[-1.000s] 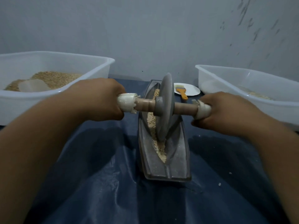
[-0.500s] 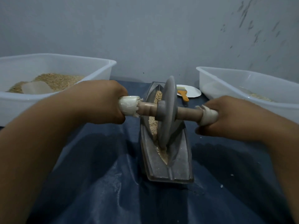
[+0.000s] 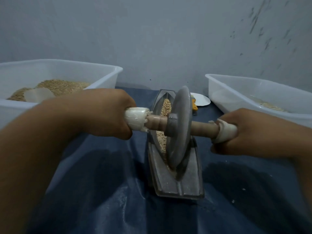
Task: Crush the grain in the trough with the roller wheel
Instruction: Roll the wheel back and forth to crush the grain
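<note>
Both hands roll the wheel (image 3: pixel 179 127) through the grain (image 3: pixel 162 139) in the trough (image 3: pixel 190 181).

The left hand (image 3: pixel 101 114) is wrapped round the white-taped end of the axle (image 3: pixel 200 130), the right hand (image 3: pixel 249 132) round the other end; the wheel stands in the groove toward its near end, leaning a little, the right end of the axle lower. Risks, as I judge them: that lean could let the rim ride up the trough wall and jump out, uneven push could skid or tip the narrow trough on the blue sheet (image 3: pixel 101 191), and a hard stroke could flick grain over the ends. The grain lies along the left of the groove and at the far end. The left tub (image 3: pixel 104 68) holds a heap of grain and a pale scoop; the right tub (image 3: pixel 219 81) holds a thin layer. A plate (image 3: pixel 202 98) behind carries an orange-handled tool.
</note>
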A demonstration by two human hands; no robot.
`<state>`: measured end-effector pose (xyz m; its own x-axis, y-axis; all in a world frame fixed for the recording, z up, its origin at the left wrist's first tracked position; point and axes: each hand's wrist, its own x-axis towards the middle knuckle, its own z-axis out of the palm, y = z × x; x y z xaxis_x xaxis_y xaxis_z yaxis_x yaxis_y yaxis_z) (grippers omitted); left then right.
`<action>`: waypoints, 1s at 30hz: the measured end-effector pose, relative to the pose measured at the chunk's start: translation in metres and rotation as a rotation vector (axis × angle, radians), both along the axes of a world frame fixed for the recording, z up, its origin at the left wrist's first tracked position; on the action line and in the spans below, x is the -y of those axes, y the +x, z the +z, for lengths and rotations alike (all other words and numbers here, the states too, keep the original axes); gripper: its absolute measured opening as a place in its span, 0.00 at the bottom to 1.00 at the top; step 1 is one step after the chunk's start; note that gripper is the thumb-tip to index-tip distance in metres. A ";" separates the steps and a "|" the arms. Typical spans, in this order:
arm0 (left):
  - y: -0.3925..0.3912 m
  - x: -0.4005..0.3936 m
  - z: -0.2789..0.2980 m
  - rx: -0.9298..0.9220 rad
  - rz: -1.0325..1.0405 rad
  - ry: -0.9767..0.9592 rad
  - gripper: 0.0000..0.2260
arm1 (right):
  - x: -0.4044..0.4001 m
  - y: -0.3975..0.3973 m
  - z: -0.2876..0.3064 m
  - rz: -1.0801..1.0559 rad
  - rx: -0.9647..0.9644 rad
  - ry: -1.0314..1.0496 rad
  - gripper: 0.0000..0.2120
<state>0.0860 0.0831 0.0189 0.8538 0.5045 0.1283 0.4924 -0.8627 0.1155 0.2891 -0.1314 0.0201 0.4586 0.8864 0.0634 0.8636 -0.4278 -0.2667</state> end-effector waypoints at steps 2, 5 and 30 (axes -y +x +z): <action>0.003 0.000 -0.002 0.034 -0.001 0.047 0.12 | 0.000 0.001 -0.001 -0.003 -0.071 0.005 0.13; 0.015 -0.001 -0.012 0.149 0.046 0.148 0.07 | -0.016 0.007 -0.013 -0.110 0.116 0.141 0.12; 0.002 0.005 -0.002 0.061 0.008 0.101 0.10 | 0.001 0.010 -0.007 -0.029 -0.057 0.048 0.17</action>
